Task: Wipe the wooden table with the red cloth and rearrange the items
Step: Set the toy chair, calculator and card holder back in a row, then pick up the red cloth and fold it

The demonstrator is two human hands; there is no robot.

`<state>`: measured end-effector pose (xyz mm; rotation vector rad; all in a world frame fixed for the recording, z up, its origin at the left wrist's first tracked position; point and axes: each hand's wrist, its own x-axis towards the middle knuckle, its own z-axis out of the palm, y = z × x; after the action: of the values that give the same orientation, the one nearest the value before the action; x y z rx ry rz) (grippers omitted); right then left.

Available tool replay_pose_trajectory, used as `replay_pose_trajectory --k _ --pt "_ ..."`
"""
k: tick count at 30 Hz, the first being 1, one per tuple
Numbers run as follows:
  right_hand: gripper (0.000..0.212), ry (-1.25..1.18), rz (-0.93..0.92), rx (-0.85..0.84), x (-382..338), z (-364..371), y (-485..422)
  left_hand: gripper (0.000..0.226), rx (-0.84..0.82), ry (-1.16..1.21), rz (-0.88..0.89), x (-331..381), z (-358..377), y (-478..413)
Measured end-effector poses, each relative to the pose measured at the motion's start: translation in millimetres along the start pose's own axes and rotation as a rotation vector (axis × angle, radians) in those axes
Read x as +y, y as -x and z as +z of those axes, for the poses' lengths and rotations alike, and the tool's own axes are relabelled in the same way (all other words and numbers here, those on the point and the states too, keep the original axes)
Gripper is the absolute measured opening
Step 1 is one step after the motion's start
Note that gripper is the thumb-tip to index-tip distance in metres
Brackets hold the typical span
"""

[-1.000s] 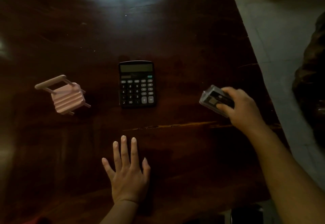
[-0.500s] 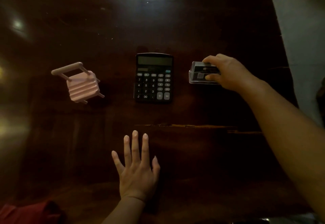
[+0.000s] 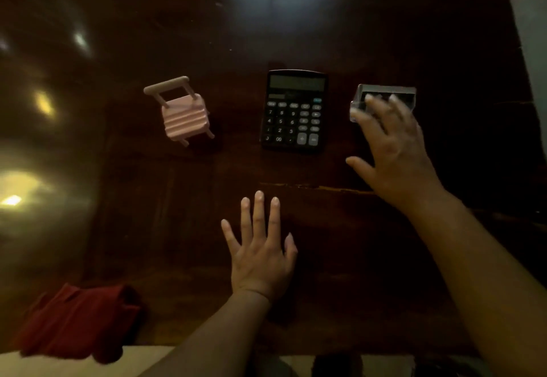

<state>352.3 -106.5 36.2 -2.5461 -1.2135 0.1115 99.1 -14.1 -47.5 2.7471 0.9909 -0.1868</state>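
Observation:
On the dark wooden table (image 3: pixel 325 21) three items lie in a row: a small pink toy chair (image 3: pixel 180 113) at the left, a black calculator (image 3: pixel 294 110) in the middle, and a clear plastic case (image 3: pixel 384 94) at the right. My right hand (image 3: pixel 390 151) hovers just in front of the case with its fingers spread, blurred, fingertips overlapping the case's near edge. My left hand (image 3: pixel 260 246) rests flat on the table below the calculator, fingers apart. The red cloth (image 3: pixel 77 320) lies crumpled at the table's near left edge.
A crack in the wood (image 3: pixel 313 187) runs across the table between my hands. Pale floor (image 3: pixel 532 30) shows past the table's right edge. Bright light reflections sit on the left part of the tabletop.
My right hand carried the clear case up next to the calculator, set it down and let go, its fingers now spread. The view tilted down, so the red cloth shows more.

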Motion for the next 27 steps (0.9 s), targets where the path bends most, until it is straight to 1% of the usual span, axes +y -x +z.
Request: replay_pose_trajectory --k 4,8,10,11,13,14,15,17,19,21,24,27 --pt "0.080 -0.061 0.017 -0.044 -60 15 68 0.068 -0.015 0.054 0.010 -1 -1 -2" --pt "0.075 -0.176 0.104 -0.059 -104 30 124 0.068 -0.071 0.165 -0.002 -2 -13 -1" --pt "0.075 -0.202 0.180 -0.086 -117 36 139 0.067 -0.167 0.300 -0.026 -5 -30 -10" --pt "0.075 -0.211 0.217 -0.104 -123 37 144 0.063 -0.249 0.356 -0.041 -7 -44 -17" --pt "0.073 -0.227 0.267 -0.135 -139 37 150 0.053 -0.412 0.348 -0.045 -20 -79 -25" --pt "0.072 -0.231 0.276 -0.146 -152 35 151 0.048 -0.451 0.300 -0.040 -33 -97 -22" --pt "0.070 -0.225 0.274 -0.161 -163 36 153 0.041 -0.447 0.256 -0.031 -46 -110 -16" --pt "0.068 -0.194 0.220 -0.202 -196 39 156 0.027 -0.369 0.213 -0.016 -80 -130 7" --pt "0.068 -0.176 0.142 -0.254 -234 45 159 0.023 -0.302 0.222 0.004 -119 -139 37" --pt "0.068 -0.176 0.065 -0.316 -278 55 161 0.025 -0.261 0.243 0.029 -166 -145 67" --pt "0.068 -0.155 -0.021 -0.433 -336 76 161 0.023 -0.246 0.235 0.004 -232 -143 100" --pt "0.068 -0.123 -0.071 -0.489 -385 98 160 0.046 -0.224 0.224 -0.047 -283 -133 125"
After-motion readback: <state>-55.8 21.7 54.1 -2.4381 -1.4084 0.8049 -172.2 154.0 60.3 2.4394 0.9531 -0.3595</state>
